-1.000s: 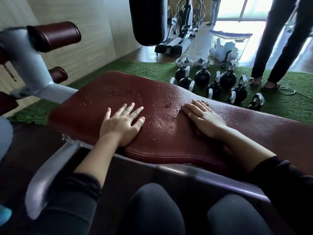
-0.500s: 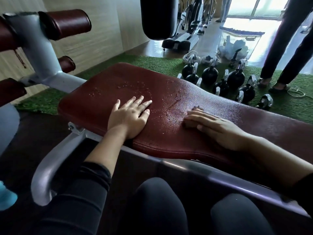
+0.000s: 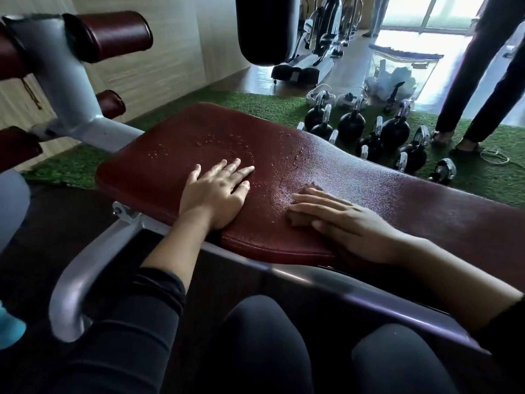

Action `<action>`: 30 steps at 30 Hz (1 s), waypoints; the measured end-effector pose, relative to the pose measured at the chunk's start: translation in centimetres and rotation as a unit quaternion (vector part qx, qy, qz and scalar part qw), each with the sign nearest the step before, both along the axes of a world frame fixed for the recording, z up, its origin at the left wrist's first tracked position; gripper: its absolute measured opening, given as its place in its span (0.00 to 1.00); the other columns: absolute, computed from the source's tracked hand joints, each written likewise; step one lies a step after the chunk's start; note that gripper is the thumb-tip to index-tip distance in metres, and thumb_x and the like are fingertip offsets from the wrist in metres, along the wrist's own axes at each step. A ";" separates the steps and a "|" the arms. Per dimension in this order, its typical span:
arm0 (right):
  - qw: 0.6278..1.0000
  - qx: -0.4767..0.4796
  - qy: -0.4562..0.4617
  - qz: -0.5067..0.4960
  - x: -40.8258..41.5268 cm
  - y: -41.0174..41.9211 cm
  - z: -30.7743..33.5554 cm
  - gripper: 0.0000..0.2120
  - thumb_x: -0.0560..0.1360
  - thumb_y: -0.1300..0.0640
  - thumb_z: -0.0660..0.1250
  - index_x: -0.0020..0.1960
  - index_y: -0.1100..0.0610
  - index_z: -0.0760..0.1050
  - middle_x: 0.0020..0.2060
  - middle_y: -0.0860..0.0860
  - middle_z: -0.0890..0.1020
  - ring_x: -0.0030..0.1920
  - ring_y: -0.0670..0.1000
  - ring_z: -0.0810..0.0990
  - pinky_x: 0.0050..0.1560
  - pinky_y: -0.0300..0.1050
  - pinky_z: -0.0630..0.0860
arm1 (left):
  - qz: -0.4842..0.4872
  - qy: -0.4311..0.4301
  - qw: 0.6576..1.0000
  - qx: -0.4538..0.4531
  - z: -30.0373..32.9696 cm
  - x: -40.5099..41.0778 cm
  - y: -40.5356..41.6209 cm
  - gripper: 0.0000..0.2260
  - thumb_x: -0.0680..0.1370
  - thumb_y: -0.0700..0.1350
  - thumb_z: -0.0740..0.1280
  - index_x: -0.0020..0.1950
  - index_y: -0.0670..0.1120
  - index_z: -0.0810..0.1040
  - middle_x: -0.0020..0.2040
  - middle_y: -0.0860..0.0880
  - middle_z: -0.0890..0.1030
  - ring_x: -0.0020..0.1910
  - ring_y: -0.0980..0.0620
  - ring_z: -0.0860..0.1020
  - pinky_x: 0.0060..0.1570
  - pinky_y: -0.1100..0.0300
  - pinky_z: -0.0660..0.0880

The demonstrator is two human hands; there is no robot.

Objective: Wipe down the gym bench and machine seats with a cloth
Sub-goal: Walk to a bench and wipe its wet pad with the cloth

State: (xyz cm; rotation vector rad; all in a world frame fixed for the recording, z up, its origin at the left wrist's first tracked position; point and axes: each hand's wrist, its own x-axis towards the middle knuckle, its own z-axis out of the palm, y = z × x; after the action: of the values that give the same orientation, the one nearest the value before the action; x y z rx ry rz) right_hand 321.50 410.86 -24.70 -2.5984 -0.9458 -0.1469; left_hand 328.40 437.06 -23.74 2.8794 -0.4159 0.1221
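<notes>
Pressing flat-fingered on the wet bench pad (image 3: 369, 189), left hand (image 3: 214, 193) bare, right hand (image 3: 352, 226) mostly hiding a brown cloth (image 3: 301, 220).

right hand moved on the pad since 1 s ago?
Yes. The right hand has slid back toward the bench pad's near edge, away from the droplet patch its fingertips reached before; the left hand stays put.

No legible text, labels or numbers anywhere (kettlebell (image 3: 351, 124) markings blurred)
</notes>
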 end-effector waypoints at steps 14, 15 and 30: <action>0.998 -0.043 -0.013 -0.052 1.2 3.0 -0.1 0.23 0.80 0.44 0.46 0.75 0.43 0.54 0.75 0.41 0.55 0.76 0.43 0.46 0.75 0.38 0.42 | 0.006 -0.010 1.000 -0.007 -0.3 0.3 0.0 0.20 0.82 0.55 0.50 0.74 0.66 0.59 0.78 0.62 0.54 0.77 0.61 0.51 0.74 0.49 0.43; 0.998 -0.051 -0.017 -0.037 0.2 2.1 -0.3 0.24 0.80 0.44 0.45 0.75 0.43 0.52 0.75 0.40 0.54 0.76 0.41 0.45 0.74 0.37 0.41 | 0.005 -0.011 1.000 -0.007 -0.3 0.3 0.0 0.20 0.82 0.55 0.50 0.74 0.66 0.59 0.78 0.62 0.55 0.77 0.61 0.51 0.74 0.49 0.43; 0.995 -0.015 0.051 -0.086 0.1 3.3 0.4 0.25 0.81 0.48 0.53 0.75 0.41 0.49 0.77 0.44 0.49 0.76 0.44 0.44 0.76 0.43 0.43 | -0.019 -0.025 0.998 -0.054 -0.6 0.3 0.5 0.19 0.82 0.54 0.54 0.73 0.63 0.64 0.77 0.60 0.58 0.76 0.61 0.53 0.74 0.51 0.42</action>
State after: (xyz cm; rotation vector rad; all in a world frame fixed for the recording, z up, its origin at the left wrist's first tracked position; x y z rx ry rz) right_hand 321.61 414.20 -24.29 -2.6850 -0.6925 -0.0437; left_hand 328.69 437.52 -24.31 2.7665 -0.4593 0.2053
